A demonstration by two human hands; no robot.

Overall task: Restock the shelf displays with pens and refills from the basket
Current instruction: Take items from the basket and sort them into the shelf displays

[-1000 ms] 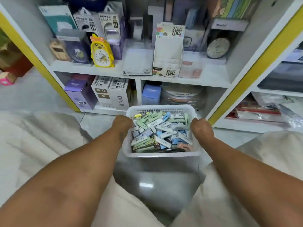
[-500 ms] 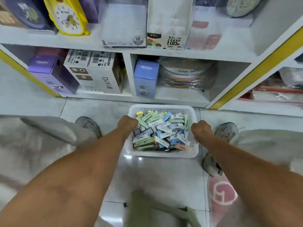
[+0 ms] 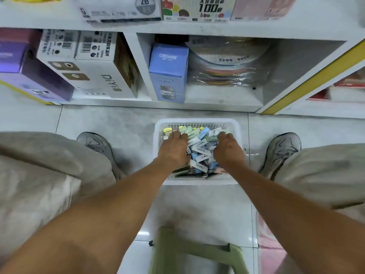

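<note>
Nearest the camera, a green plastic stool [image 3: 194, 252] stands on the pale tiled floor [image 3: 126, 123], blurred at the bottom edge. Beyond it, 2 bare forearms reach forward between knees in beige trousers [image 3: 39, 175]. The white plastic basket [image 3: 197, 122] sits on the floor between 2 grey sneakers [image 3: 94, 143], filled with small boxed packs [image 3: 201, 150] in white, blue, green and yellow. The left hand [image 3: 174, 148] lies on the packs at the basket's left side, fingers curled down into them; whether it grips one cannot be told. The right hand [image 3: 228, 149] lies likewise at the right side, fingers bent into the pile, its grasp also unclear. Farther on, the white shelf unit [image 3: 197, 104] holds a light blue CRUHRE box [image 3: 167, 73], a white DiYi box [image 3: 92, 76], a purple box [image 3: 23, 76] and plastic-wrapped coloured discs [image 3: 229, 66].
</note>
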